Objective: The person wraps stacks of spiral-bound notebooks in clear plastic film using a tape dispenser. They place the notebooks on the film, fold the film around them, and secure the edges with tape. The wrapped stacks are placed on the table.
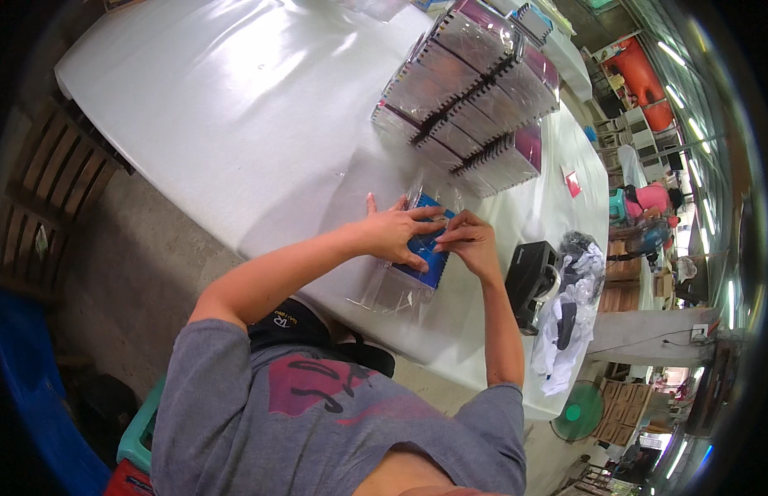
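Note:
A blue spiral-bound notebook (432, 266) lies on the white-covered table in front of me, inside a loose clear plastic wrap (384, 291) that spreads past its edges. My left hand (398, 234) rests flat across the notebook with its fingers spread, pressing on it. At the notebook's right edge my right hand (470, 240) has its thumb and fingertips pinched together. Whatever lies between those fingertips is too small to make out. Part of the notebook's cover is hidden beneath both hands.
Tall stacks of plastic-wrapped spiral notebooks (475, 91) stand just beyond my hands. To the right are a black tape dispenser (529, 281), crumpled plastic (562, 331) and a small red packet (572, 183). A wooden slatted chair (49, 186) stands left of the table (186, 116).

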`<state>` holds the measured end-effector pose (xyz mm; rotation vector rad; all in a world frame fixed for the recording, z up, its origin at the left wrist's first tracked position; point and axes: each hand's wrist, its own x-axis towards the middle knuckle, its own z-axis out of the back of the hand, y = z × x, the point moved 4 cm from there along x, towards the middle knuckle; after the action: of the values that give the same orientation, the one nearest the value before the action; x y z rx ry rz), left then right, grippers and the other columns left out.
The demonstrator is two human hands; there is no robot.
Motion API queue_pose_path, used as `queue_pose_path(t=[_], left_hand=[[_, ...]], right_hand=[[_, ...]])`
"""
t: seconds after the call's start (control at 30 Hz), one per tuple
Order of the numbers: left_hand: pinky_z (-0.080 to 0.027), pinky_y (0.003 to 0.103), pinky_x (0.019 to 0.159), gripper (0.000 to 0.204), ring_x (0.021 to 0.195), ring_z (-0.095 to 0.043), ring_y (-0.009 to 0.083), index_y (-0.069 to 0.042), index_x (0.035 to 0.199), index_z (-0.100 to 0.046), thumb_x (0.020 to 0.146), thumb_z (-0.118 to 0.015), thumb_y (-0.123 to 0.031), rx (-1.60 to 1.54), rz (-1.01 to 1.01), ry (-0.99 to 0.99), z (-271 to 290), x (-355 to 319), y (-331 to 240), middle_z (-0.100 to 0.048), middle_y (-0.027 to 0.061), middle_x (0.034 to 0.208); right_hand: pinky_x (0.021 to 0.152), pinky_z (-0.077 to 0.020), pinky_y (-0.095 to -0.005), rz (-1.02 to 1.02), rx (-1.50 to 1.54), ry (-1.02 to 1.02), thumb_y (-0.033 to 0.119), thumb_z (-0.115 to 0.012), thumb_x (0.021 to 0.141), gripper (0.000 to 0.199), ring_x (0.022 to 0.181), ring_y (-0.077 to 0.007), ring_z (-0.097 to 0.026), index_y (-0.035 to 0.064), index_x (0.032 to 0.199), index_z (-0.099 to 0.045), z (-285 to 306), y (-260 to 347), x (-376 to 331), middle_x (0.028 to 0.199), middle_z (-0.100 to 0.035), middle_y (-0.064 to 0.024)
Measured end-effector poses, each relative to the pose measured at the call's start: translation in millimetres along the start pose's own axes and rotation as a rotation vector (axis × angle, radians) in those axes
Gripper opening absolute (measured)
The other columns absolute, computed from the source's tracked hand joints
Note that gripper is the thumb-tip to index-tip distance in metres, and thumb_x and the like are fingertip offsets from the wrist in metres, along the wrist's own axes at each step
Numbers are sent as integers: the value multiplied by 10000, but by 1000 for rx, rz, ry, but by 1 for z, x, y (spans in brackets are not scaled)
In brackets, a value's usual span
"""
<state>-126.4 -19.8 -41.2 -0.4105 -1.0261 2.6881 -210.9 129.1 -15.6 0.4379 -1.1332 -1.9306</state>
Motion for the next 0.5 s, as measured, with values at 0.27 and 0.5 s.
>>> queue_pose_path(t=[0.27, 0.5], left_hand=[[-80, 825, 882, 852, 1367, -101, 433, -385, 1382, -337, 642, -696, -610, 40, 62, 11, -6, 4, -3, -128, -103, 1514], [-94, 758, 950, 885, 1379, -11, 425, -232, 1399, -349, 666, -700, -581, -198, -80, -157, -17, 5, 8, -78, 48, 1529]], right_hand=[[695, -530, -262, -80, 92, 4, -57, -763, 589, 176, 786, -161, -603, 31, 733, -716, -12, 8, 4, 789, -574, -37], [803, -523, -369, -64, -264, 25, -77, -761, 530, 752, 931, -266, -596, 141, 1197, -491, -23, 38, 11, 1197, -416, -125]])
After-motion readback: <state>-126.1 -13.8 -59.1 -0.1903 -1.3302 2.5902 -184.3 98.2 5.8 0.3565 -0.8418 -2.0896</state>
